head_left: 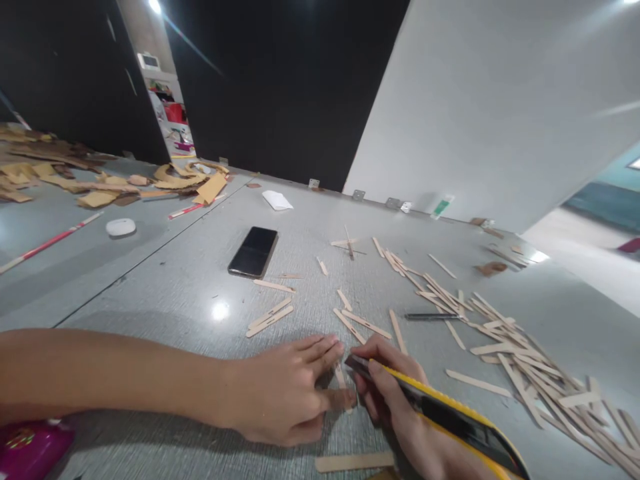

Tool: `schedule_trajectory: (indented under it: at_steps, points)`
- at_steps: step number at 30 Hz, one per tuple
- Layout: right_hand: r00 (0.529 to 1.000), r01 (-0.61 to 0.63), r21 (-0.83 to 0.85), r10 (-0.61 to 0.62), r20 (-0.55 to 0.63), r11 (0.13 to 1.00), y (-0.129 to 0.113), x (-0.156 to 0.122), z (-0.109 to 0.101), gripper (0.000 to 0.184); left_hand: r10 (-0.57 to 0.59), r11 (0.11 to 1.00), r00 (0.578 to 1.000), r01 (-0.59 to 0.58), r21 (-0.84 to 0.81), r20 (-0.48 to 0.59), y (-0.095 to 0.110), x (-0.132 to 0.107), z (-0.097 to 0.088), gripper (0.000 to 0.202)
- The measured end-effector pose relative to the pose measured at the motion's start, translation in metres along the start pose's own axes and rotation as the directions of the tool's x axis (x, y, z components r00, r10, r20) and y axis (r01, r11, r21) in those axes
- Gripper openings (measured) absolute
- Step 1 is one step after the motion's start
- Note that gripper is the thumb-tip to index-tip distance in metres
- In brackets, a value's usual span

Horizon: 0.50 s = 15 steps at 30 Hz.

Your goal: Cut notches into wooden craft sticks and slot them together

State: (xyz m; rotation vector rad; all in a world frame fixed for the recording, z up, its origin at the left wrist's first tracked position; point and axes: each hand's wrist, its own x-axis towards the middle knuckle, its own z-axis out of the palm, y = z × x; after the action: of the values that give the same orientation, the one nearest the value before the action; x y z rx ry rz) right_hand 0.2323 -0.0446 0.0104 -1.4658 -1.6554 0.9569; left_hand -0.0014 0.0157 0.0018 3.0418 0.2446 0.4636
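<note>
A short wooden craft stick [341, 379] lies on the grey table between my hands. My left hand [287, 390] pins it down, thumb near one end and fingertips by the other. In my right hand [400, 393] is a yellow and black utility knife [450, 413], its tip close beside that stick and my left fingertips. Whether the blade touches the wood, I cannot tell. Just beyond my hands are two slotted craft sticks [367, 325], and another pair [270, 320] sits to their left. One more stick [355, 461] rests nearest me.
A loose pile of craft sticks [530, 360] spreads over the right side, with a dark pen [431, 317] by it. Farther back are a phone [253, 252], a white mouse [121, 227] and cardboard scraps [110, 183]. A magenta object [35, 448] stands front left.
</note>
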Motion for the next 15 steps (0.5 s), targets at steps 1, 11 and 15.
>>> schedule_trajectory:
  at_steps: [1, 11, 15]
  points:
    - [1.0, -0.015, 0.033, 0.016, -0.013, 0.999, 0.001, 0.0, 0.001, 0.037, 0.006, 1.0, 1.0, -0.006, -0.022, -0.003, -0.002, 0.0, -0.001, 0.049]
    - [0.977, 0.128, -0.288, -0.171, -0.129, 0.949, 0.002, 0.003, 0.003, 0.03, -0.156, 0.976, 0.986, 0.146, -0.163, -0.051, -0.017, 0.001, -0.027, 0.013]
    - [0.957, 0.136, -0.326, -0.21, -0.201, 0.935, 0.006, 0.006, 0.002, 0.029, -0.136, 0.989, 0.979, 0.126, -0.08, -0.149, -0.015, 0.003, -0.054, 0.017]
